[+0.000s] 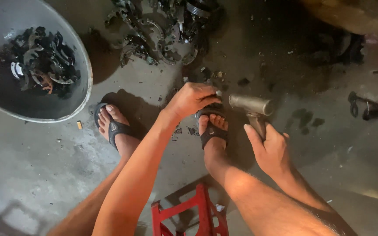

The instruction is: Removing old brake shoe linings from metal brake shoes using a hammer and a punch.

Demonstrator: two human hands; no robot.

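My right hand (pixel 270 148) grips the handle of a hammer (pixel 252 105) whose grey metal head hangs just right of my right foot (pixel 213 129). My left hand (pixel 192 98) is closed on a small dark part held down on the floor by the toes of that foot; the part itself is mostly hidden under the fingers. Both feet wear dark sandals, and my left foot (pixel 112 124) rests flat on the concrete.
A large grey metal basin (pixel 82 94) at upper left holds several curved dark metal pieces (pixel 42 61). A pile of similar curved pieces (pixel 160 30) lies on the floor ahead. A red plastic stool (pixel 189 214) is under me. Dark tools (pixel 364 107) lie at right.
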